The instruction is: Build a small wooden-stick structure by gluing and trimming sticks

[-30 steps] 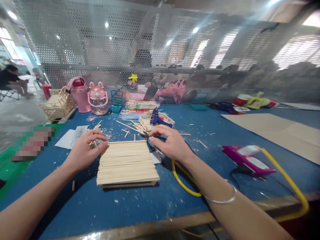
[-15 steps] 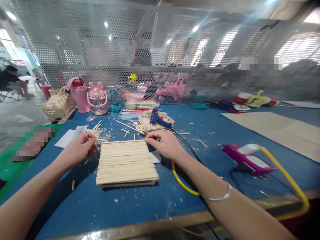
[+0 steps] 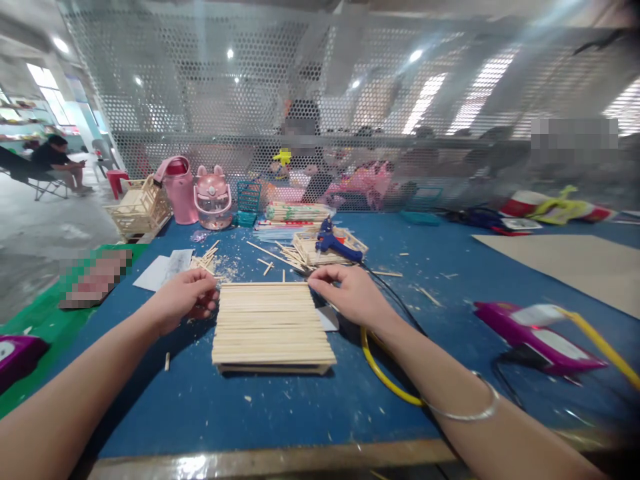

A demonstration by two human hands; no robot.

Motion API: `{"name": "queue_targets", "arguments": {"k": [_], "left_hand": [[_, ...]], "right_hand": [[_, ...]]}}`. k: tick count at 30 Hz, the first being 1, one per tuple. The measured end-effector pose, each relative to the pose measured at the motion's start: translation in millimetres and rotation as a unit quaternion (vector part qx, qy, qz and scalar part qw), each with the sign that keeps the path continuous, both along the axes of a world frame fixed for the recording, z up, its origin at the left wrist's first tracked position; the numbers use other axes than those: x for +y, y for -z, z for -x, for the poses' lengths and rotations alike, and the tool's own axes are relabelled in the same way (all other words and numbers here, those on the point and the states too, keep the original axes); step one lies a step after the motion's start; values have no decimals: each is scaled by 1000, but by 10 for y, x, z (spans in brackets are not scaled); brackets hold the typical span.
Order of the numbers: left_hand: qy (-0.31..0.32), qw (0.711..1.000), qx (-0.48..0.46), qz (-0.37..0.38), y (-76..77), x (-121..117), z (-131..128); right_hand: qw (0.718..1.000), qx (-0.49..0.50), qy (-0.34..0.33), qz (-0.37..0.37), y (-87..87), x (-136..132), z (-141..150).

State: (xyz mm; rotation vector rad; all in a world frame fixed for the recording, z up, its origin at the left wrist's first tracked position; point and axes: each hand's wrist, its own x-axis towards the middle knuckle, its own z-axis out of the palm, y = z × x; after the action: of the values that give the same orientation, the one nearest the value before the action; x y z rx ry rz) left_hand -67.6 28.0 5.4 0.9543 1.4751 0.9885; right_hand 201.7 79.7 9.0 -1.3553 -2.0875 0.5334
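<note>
A panel of pale wooden sticks [image 3: 273, 327] laid side by side rests on the blue table, raised slightly at its near edge. Along its far edge runs a single wooden stick [image 3: 265, 285]. My right hand [image 3: 347, 293] pinches that stick's right end between thumb and forefinger. At the far left corner, the closed thumb and forefinger of my left hand [image 3: 187, 300] are at the stick's other end; the remaining fingers curl beneath. Just beyond, a blue glue gun [image 3: 337, 247] lies on a small wooden stick frame [image 3: 305, 247], its black cord trailing past my right wrist.
Loose sticks [image 3: 207, 257] and white paper [image 3: 160, 272] lie at the left. Pink bottles [image 3: 213, 200] stand before a perforated metal screen [image 3: 200, 87]. A purple device [image 3: 540, 337] with a yellow cable and brown cardboard [image 3: 565, 267] are at the right. A person sits far left.
My left hand has moved in to the panel's far left corner. The far stick, earlier tilted up at its right end, now lies level. The whole view has shifted, so things appear further right.
</note>
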Motion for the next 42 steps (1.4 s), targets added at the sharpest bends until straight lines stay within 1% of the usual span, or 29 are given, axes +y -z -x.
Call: {"name": "queue_targets", "arguments": {"k": [11, 26, 29, 33, 36, 42], "left_hand": [[17, 1000, 1, -15, 13, -23, -29], [7, 1000, -9, -20, 24, -23, -40], [8, 1000, -6, -22, 17, -23, -35], [7, 1000, 7, -19, -6, -32, -30], [17, 1000, 11, -23, -14, -40, -37], [46, 998, 10, -45, 33, -28, -38]], "right_hand": [[1000, 0, 4, 3, 2, -11, 14], [1000, 16, -11, -1, 21, -21, 24], [999, 46, -13, 11, 29, -15, 23], [994, 98, -13, 51, 27, -15, 22], [992, 102, -11, 69, 26, -20, 25], [991, 109, -19, 71, 62, 1, 30]]}}
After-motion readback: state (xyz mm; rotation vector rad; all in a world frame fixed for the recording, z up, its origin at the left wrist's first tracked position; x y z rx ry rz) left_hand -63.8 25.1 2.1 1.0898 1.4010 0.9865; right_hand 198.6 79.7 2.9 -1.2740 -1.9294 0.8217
